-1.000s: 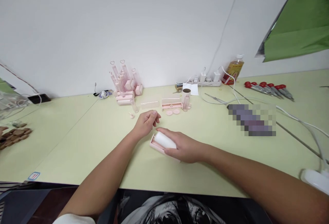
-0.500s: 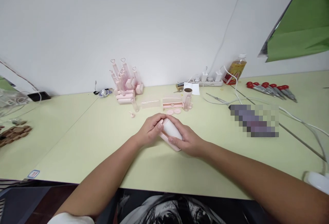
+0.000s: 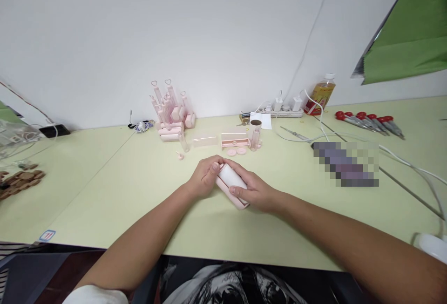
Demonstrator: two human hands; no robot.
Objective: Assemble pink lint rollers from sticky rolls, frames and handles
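Between my two hands is a pale pink case with a white roll (image 3: 233,177) set in it, tilted over the table. My left hand (image 3: 206,176) grips its far left end, the thumb lying on the edge. Around the right side wraps my right hand (image 3: 256,192), its thumb pressed on the front of the roll near the close end. Some of the fingers are hidden behind the case. Just beyond lie an open pink case (image 3: 235,144), two pink discs (image 3: 236,152), a clear tube (image 3: 254,140) and a cardboard core (image 3: 255,123).
Pink cases and heart-topped tubes (image 3: 171,113) are piled by the wall. A small pink part (image 3: 179,156) lies near another clear tube (image 3: 183,142). Rightward are scissors (image 3: 295,133), a power strip (image 3: 289,113), a bottle (image 3: 319,94), red-capped tools (image 3: 366,121) and cables.
Both hands have turned the case slightly, so more of its pink lower side shows. My left thumb has shifted up and left off the roll. Other things stay put.
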